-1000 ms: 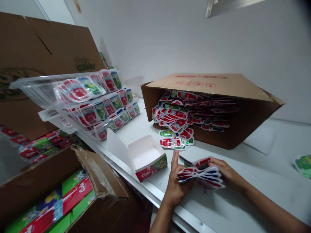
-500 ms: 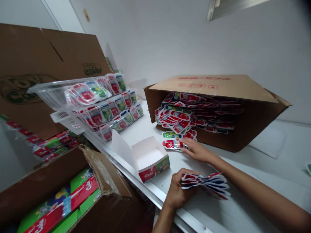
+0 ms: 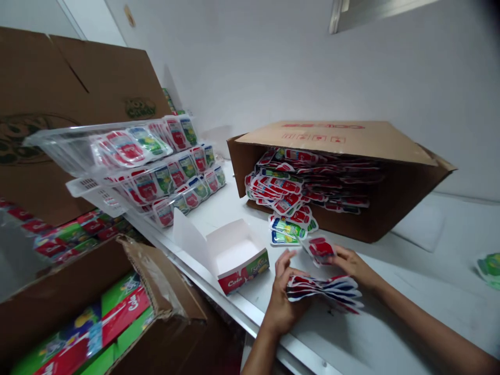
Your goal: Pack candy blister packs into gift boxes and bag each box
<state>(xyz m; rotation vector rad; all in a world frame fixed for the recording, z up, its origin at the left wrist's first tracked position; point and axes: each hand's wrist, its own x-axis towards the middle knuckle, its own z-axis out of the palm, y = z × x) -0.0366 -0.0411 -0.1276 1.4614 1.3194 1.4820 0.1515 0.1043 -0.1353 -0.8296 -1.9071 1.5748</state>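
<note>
My left hand (image 3: 284,299) grips a stack of candy sachets (image 3: 324,291) seen edge-on, with its fingertips raised at the near side. Between the fingers of my right hand (image 3: 353,265) is a red bottle-shaped sachet (image 3: 321,250), lifted just above that stack. Beyond it, several green and red sachets (image 3: 289,229) lie loose on the table in front of a tipped carton. To the left of my hands stands an open display box (image 3: 244,273) marked Cola, its lid up and its white inside showing.
The carton (image 3: 332,136) lies on its side, full of sachets. Clear trays (image 3: 128,174) of sachets are stacked at the left. Below the table edge (image 3: 250,310), a brown carton (image 3: 167,307) holds printed boxes. A green packet (image 3: 491,268) lies at the far right.
My right hand has picked a red sachet off the loose pile and drawn it back toward the stack. My left hand still holds the stack, its fingers now lifted more.
</note>
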